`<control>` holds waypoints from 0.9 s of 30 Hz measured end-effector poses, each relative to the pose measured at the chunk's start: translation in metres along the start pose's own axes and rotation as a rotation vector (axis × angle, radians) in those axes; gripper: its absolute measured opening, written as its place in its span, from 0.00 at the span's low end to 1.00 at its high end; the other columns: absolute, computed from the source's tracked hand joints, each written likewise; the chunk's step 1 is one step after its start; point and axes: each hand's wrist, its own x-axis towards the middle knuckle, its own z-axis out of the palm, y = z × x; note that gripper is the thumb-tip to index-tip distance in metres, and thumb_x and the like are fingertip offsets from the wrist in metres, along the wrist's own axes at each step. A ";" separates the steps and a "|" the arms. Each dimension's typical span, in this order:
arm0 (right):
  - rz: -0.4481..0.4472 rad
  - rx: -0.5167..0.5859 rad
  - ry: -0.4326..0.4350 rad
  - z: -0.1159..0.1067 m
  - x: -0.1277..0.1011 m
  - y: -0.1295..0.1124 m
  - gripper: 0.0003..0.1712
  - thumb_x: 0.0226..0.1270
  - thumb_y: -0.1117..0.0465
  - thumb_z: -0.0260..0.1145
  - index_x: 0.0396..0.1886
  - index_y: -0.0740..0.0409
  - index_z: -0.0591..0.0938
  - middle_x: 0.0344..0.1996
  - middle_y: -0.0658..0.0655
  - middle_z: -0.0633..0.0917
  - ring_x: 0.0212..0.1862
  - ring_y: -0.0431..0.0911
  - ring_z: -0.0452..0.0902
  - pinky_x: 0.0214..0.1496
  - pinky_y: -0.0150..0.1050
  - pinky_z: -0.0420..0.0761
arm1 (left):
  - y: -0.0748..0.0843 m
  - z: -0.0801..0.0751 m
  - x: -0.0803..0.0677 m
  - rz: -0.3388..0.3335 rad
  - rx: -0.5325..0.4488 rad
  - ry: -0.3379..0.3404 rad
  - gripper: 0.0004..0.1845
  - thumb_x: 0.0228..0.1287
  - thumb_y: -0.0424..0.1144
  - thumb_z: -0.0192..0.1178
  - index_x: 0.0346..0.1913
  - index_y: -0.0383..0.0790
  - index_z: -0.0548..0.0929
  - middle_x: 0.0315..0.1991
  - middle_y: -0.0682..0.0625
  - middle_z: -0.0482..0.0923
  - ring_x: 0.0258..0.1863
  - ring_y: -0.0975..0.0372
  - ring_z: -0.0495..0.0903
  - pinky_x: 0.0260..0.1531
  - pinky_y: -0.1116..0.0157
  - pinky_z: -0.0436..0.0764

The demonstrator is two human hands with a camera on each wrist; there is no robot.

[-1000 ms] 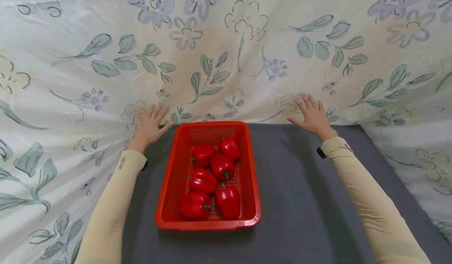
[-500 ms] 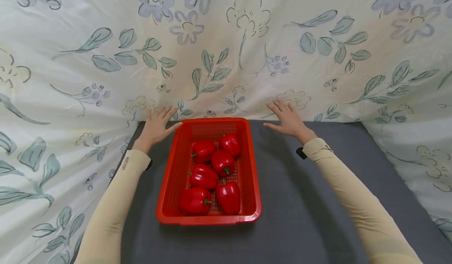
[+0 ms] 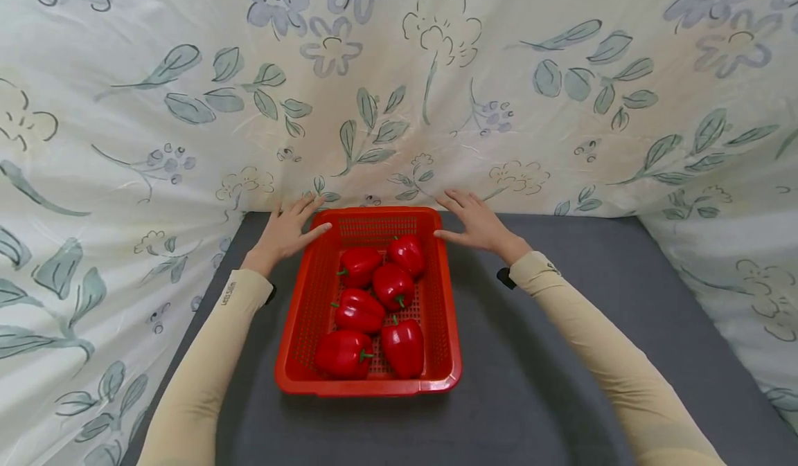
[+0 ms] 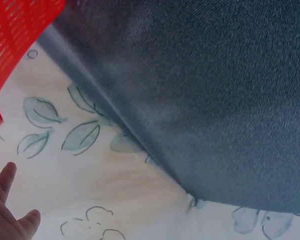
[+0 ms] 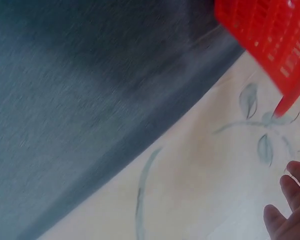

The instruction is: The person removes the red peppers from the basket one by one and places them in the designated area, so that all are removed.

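A red plastic basket point(image 3: 288, 345) with mesh walls stands on the grey table, holding several glossy red bell peppers point(image 3: 393, 287) with green stems. By its far left corner is my left hand point(image 3: 285, 234), fingers spread and the thumb reaching over the rim. My right hand point(image 3: 475, 227) is at the far right corner, also spread, its thumb tip at the rim. Whether either thumb touches the rim I cannot tell. Both wrist views show part of the basket point(image 4: 15, 35) and fingertips apart from it; the right fingers point(image 5: 292, 192) are slightly bent. Neither hand grips anything.
The dark grey tabletop point(image 3: 530, 383) extends around the basket, more widely on the right. A white cloth point(image 3: 374, 71) printed with flowers and leaves hangs behind the table and along both sides.
My right hand has moved left, from well away to the basket's far right corner. My left hand has shifted slightly right toward the far left corner. The peppers keep their places in the basket.
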 end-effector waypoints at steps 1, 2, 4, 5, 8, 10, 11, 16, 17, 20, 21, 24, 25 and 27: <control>-0.017 0.006 0.000 0.001 0.001 -0.003 0.44 0.58 0.38 0.62 0.70 0.53 0.62 0.69 0.62 0.60 0.71 0.57 0.51 0.70 0.57 0.48 | 0.000 0.001 0.000 0.001 -0.001 -0.002 0.39 0.62 0.68 0.41 0.73 0.54 0.52 0.72 0.46 0.51 0.70 0.47 0.51 0.66 0.41 0.35; -0.034 0.013 0.000 0.002 0.002 -0.006 0.44 0.58 0.38 0.62 0.69 0.54 0.63 0.69 0.63 0.60 0.70 0.57 0.52 0.70 0.57 0.49 | 0.000 0.003 0.000 0.003 -0.004 -0.005 0.39 0.62 0.68 0.41 0.73 0.55 0.52 0.72 0.46 0.51 0.70 0.47 0.52 0.66 0.41 0.36; -0.061 0.022 -0.001 0.004 0.004 -0.013 0.43 0.58 0.39 0.62 0.69 0.54 0.63 0.68 0.63 0.61 0.70 0.57 0.53 0.70 0.57 0.49 | 0.001 0.006 0.000 0.011 -0.004 -0.008 0.39 0.63 0.67 0.41 0.73 0.54 0.52 0.72 0.46 0.51 0.69 0.46 0.54 0.66 0.41 0.38; -0.073 0.023 -0.004 0.005 0.005 -0.016 0.43 0.58 0.39 0.63 0.69 0.54 0.64 0.68 0.63 0.62 0.70 0.58 0.53 0.70 0.57 0.50 | 0.001 0.007 0.000 0.015 -0.005 -0.011 0.39 0.63 0.67 0.41 0.73 0.54 0.53 0.72 0.46 0.52 0.68 0.46 0.54 0.66 0.40 0.40; -0.094 0.018 -0.018 0.008 0.008 -0.024 0.43 0.58 0.39 0.62 0.69 0.53 0.64 0.68 0.62 0.63 0.70 0.58 0.53 0.70 0.57 0.50 | 0.003 0.010 0.001 0.023 -0.012 -0.027 0.39 0.63 0.67 0.43 0.72 0.52 0.55 0.72 0.46 0.52 0.68 0.46 0.56 0.65 0.40 0.42; -0.101 0.007 -0.032 0.010 0.010 -0.028 0.43 0.58 0.39 0.62 0.69 0.52 0.63 0.67 0.62 0.63 0.70 0.58 0.52 0.70 0.57 0.51 | 0.004 0.012 0.001 0.027 -0.011 -0.039 0.39 0.62 0.67 0.43 0.72 0.51 0.56 0.72 0.47 0.52 0.68 0.47 0.56 0.66 0.41 0.42; -0.108 0.005 -0.039 0.011 0.011 -0.030 0.43 0.58 0.39 0.62 0.69 0.52 0.64 0.67 0.62 0.63 0.70 0.58 0.52 0.70 0.57 0.51 | 0.004 0.013 0.001 0.027 -0.006 -0.045 0.39 0.62 0.67 0.43 0.72 0.51 0.56 0.72 0.47 0.52 0.68 0.47 0.55 0.66 0.41 0.42; -0.159 0.011 -0.083 0.017 0.014 -0.040 0.42 0.58 0.39 0.62 0.69 0.52 0.65 0.68 0.61 0.63 0.70 0.57 0.52 0.70 0.56 0.51 | 0.002 0.018 0.000 0.037 -0.018 -0.055 0.39 0.63 0.68 0.40 0.72 0.52 0.55 0.72 0.46 0.53 0.69 0.49 0.54 0.66 0.42 0.44; -0.167 0.012 -0.092 0.018 0.015 -0.041 0.42 0.58 0.39 0.62 0.68 0.53 0.65 0.67 0.60 0.63 0.70 0.57 0.52 0.70 0.56 0.51 | 0.002 0.019 0.000 0.041 -0.025 -0.053 0.39 0.63 0.68 0.40 0.72 0.52 0.55 0.71 0.46 0.53 0.69 0.49 0.54 0.66 0.42 0.45; -0.179 0.013 -0.118 0.021 0.017 -0.045 0.41 0.58 0.39 0.62 0.68 0.52 0.66 0.66 0.60 0.65 0.69 0.56 0.54 0.70 0.55 0.52 | 0.001 0.020 0.000 0.047 -0.041 -0.045 0.38 0.63 0.68 0.40 0.72 0.52 0.56 0.71 0.45 0.54 0.69 0.50 0.55 0.66 0.43 0.47; -0.180 0.016 -0.127 0.023 0.018 -0.047 0.41 0.58 0.40 0.62 0.68 0.52 0.66 0.66 0.60 0.66 0.68 0.56 0.55 0.70 0.55 0.53 | 0.000 0.020 0.001 0.049 -0.040 -0.044 0.38 0.63 0.68 0.39 0.72 0.52 0.55 0.71 0.45 0.54 0.69 0.49 0.56 0.66 0.43 0.49; -0.185 0.018 -0.157 0.025 0.020 -0.050 0.40 0.58 0.40 0.62 0.68 0.52 0.66 0.65 0.60 0.67 0.67 0.54 0.58 0.69 0.54 0.56 | -0.001 0.022 0.001 0.045 -0.045 -0.042 0.38 0.63 0.68 0.39 0.72 0.53 0.55 0.71 0.45 0.54 0.68 0.49 0.57 0.65 0.43 0.52; -0.187 0.017 -0.167 0.026 0.021 -0.052 0.40 0.58 0.40 0.62 0.68 0.52 0.66 0.65 0.60 0.67 0.66 0.54 0.59 0.69 0.54 0.56 | -0.001 0.023 0.002 0.043 -0.048 -0.041 0.38 0.64 0.68 0.39 0.72 0.52 0.56 0.71 0.45 0.54 0.68 0.48 0.57 0.65 0.43 0.53; -0.193 0.018 -0.183 0.028 0.023 -0.054 0.40 0.58 0.41 0.63 0.67 0.52 0.66 0.64 0.60 0.68 0.65 0.54 0.61 0.68 0.53 0.57 | -0.001 0.023 0.002 0.046 -0.055 -0.041 0.38 0.64 0.67 0.39 0.72 0.51 0.56 0.71 0.44 0.54 0.67 0.47 0.57 0.64 0.43 0.54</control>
